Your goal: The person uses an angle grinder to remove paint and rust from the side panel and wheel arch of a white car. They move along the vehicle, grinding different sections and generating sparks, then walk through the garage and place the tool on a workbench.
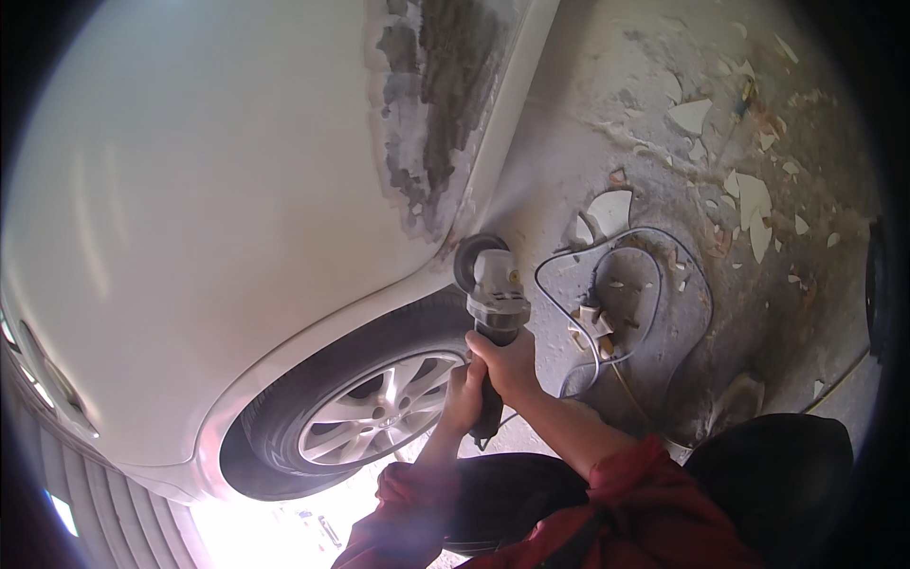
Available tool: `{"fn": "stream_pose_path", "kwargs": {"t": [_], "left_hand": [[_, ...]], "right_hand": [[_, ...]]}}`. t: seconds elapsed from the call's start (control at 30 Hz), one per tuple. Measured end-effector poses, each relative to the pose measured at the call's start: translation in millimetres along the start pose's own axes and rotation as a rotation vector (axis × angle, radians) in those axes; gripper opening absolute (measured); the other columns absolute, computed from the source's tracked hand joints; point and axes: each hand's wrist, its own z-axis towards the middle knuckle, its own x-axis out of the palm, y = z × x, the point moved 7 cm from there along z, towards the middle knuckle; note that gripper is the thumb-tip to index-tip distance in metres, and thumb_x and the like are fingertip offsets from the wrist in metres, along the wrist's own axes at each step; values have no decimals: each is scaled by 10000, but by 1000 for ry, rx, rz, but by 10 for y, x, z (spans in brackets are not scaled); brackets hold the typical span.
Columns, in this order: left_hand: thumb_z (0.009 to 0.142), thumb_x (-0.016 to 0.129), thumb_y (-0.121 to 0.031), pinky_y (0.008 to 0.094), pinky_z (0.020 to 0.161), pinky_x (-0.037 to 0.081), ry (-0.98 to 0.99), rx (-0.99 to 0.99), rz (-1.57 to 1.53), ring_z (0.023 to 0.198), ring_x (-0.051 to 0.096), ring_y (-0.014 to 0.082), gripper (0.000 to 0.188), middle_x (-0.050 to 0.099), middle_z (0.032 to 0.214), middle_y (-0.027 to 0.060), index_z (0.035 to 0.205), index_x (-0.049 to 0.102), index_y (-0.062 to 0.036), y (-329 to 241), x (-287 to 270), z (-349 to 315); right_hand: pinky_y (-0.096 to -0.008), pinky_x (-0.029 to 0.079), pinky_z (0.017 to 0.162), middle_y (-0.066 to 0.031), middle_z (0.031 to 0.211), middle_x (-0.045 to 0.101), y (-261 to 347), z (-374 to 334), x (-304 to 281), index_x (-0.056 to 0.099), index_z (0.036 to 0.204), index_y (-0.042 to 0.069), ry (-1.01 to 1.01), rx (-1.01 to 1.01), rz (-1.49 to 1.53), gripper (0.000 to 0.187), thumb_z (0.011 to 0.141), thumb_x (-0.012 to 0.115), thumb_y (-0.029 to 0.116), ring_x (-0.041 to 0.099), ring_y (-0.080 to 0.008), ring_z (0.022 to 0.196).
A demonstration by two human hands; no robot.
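Both my hands are closed around an angle grinder (499,284), whose grey head points away from me. My right hand (510,368) wraps the body just behind the head. Lower on the dark handle, my left hand (464,392) grips from the left side. The grinder's round dark disc (471,260) is at the lower edge of a white car panel (237,180), by the front of the wheel arch; whether it touches cannot be told. Beyond it, a sanded dark and grey patch (441,104) runs along the panel.
A car wheel (379,406) with silver spokes stands close to my left hand. Right of the grinder, a looped cable (654,261) and a plug connector (592,322) lie on the dusty floor. Broken white flakes (754,209) are scattered farther right. My dark-clad knee (777,465) is nearby.
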Motion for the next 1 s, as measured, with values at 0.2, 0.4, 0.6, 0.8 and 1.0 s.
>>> {"fn": "stream_pose_path", "kwargs": {"t": [0.2,0.4,0.6,0.8,1.0], "left_hand": [[977,399,-643,387,829,474,-53,18,-4,906,639,225,786,701,922,182,1052,670,91,-74,-17,21],[980,386,-634,395,817,482,-18,-95,-9,891,650,233,777,700,890,176,1027,674,86,-58,15,20],[974,387,-657,383,876,470,12,-27,1,987,641,256,829,701,966,211,1079,659,120,-131,24,83],[976,386,-663,398,877,465,-52,-57,-11,985,633,244,837,703,974,194,1090,650,123,-139,62,114],[988,387,-628,395,838,470,-25,-35,-3,935,647,251,783,700,916,207,1045,661,104,-182,38,157]], "right_hand": [[-331,517,655,-97,790,699,-46,36,-37,673,892,-39,-29,30,48,297,751,795,192,656,-159,705],[-332,514,651,-87,775,693,-56,46,-86,670,893,-31,-114,51,10,290,754,793,192,650,-159,686],[-333,513,652,-90,781,692,-18,99,-29,671,896,-32,-3,26,55,293,750,794,191,647,-161,692],[-331,513,663,-92,797,695,-3,136,-97,671,899,-33,-58,74,61,305,744,798,198,650,-159,712],[-330,511,663,-92,811,698,88,147,-119,671,901,-32,-97,12,47,304,749,795,200,644,-154,710]]}}
